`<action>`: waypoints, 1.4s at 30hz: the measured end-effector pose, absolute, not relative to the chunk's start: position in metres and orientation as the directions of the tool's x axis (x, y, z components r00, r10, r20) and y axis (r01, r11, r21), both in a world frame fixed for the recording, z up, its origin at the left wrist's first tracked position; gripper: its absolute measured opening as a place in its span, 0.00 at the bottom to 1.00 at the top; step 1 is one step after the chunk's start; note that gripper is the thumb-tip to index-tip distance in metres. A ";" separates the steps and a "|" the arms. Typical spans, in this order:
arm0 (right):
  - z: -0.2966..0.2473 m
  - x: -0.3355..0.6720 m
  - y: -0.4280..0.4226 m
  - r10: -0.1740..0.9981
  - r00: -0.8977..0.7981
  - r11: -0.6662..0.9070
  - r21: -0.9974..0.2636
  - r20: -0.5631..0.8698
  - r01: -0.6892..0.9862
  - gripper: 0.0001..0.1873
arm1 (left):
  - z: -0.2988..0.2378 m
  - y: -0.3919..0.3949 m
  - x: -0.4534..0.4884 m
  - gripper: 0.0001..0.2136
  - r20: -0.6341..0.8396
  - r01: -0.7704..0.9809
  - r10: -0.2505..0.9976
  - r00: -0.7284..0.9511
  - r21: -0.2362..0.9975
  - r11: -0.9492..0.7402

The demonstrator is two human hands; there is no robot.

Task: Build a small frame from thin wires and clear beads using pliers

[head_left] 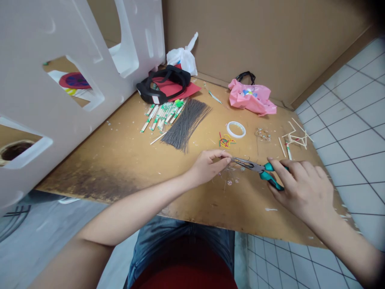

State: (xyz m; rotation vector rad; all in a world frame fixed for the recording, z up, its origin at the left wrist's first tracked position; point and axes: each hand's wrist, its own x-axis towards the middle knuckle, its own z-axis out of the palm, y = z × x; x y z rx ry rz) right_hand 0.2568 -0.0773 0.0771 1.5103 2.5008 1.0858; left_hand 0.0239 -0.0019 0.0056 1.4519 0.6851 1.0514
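Our right hand (300, 188) is curled shut around teal-handled pliers (264, 168), whose tips reach our left hand (209, 166). Its fingers are curled inward, but we cannot tell what they pinch. Just beyond lie coloured rubber bands (227, 141) and a tape roll (236, 129), then a fan of dark wires (185, 126) farther off.

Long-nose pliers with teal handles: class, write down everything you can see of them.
The long-nose pliers have a slim steel head and two teal handles. They lie roughly level, nose pointing left, low above the wooden tabletop. The right hand wraps the handles; the nose tip reaches the left hand. Whether the jaws grip anything is too small to tell.
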 end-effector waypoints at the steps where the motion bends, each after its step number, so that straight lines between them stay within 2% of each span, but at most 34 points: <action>1: 0.076 0.256 -0.077 0.782 -0.532 0.294 0.561 0.325 0.774 0.21 | 0.005 -0.002 0.024 0.10 0.216 -0.165 0.877 0.429 0.974 -0.159; 8: 0.071 0.245 -0.082 0.797 -0.475 0.231 0.538 0.374 0.811 0.21 | 0.001 0.000 0.028 0.10 0.144 -0.210 0.893 0.425 0.976 -0.057; 17: 0.075 0.235 -0.089 0.815 -0.472 0.215 0.579 0.338 0.787 0.19 | -0.002 -0.005 0.033 0.11 0.068 -0.164 0.921 0.383 0.987 -0.005; 23: 0.073 0.237 -0.092 0.799 -0.485 0.220 0.579 0.355 0.785 0.18 | -0.004 -0.008 0.035 0.11 0.093 -0.189 0.927 0.363 0.982 -0.025; 32: 0.073 0.232 -0.096 0.882 -0.377 0.190 0.519 0.283 0.834 0.21 | -0.009 -0.011 0.037 0.11 0.110 -0.194 0.939 0.326 0.980 -0.047; 42: 0.083 0.240 -0.088 0.814 -0.499 0.242 0.609 0.296 0.755 0.20 | -0.004 -0.011 0.033 0.09 0.158 -0.231 0.922 0.355 0.970 -0.077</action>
